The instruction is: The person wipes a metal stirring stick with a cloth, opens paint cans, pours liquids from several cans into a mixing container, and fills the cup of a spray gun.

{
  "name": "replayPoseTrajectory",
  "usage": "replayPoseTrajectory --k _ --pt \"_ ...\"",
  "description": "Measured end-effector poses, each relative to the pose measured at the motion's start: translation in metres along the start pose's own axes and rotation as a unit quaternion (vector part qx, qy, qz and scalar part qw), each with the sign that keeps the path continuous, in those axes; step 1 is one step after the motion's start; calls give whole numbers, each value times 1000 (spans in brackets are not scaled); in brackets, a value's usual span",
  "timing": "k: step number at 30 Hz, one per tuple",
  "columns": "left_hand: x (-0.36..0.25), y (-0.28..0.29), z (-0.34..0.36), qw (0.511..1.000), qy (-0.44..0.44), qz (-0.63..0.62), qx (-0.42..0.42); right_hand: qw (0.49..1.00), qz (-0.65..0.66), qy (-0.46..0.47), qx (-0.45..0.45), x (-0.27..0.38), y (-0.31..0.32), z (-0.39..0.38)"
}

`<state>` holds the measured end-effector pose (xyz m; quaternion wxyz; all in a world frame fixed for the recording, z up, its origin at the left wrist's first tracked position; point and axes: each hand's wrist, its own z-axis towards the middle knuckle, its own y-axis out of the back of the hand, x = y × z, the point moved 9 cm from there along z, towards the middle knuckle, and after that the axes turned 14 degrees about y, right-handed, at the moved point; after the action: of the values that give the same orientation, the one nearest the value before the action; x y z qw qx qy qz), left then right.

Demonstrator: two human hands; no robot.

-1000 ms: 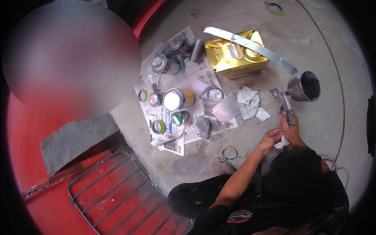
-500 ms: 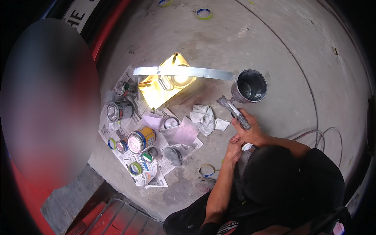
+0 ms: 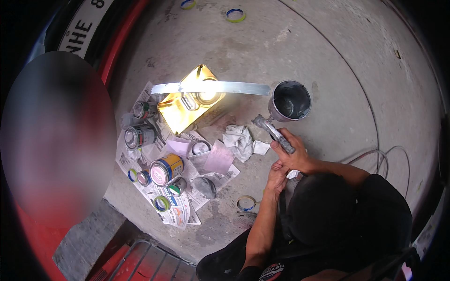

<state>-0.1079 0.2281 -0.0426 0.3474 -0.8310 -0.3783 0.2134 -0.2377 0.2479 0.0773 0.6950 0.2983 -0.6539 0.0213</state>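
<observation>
My right hand [image 3: 296, 154] is wrapped round a grey, paint-stained spray gun [image 3: 277, 135]. The gun's large dark cup [image 3: 290, 100] opens upward, with grey residue inside. My left hand [image 3: 277, 177] is closed just below the right one, against the lower part of the grip; what its fingers hold is hidden. A small white scrap [image 3: 293, 174] shows beside the two hands. A crumpled white cloth [image 3: 238, 142] lies on the floor left of the gun.
Newspaper [image 3: 183, 213] carries several paint cans [image 3: 166, 169], tape rolls [image 3: 161, 203] and pinkish sheets [image 3: 219, 157]. A metal strip [image 3: 234, 88] lies across a gold rectangular can [image 3: 180, 112]. A hose [image 3: 386, 164] coils at the right. Red bodywork [image 3: 33, 229] borders the left.
The whole view has shifted slightly, so the floor items and the gun sit a little further left. Both hands keep the same hold.
</observation>
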Motion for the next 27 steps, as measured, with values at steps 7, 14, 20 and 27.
replayPoseTrajectory --k 7,14,20,27 --pt "-1 0 -2 1000 -13 -10 -4 999 27 19 17 4 -3 1" --pt "-3 -3 -2 1000 -12 6 -1 999 17 46 -5 0 -3 0" --pt "-7 -9 -3 1000 -6 10 20 999 32 35 -15 -1 -1 1" --pt "-10 -6 -5 1000 -18 16 6 998 10 60 3 10 -3 4"
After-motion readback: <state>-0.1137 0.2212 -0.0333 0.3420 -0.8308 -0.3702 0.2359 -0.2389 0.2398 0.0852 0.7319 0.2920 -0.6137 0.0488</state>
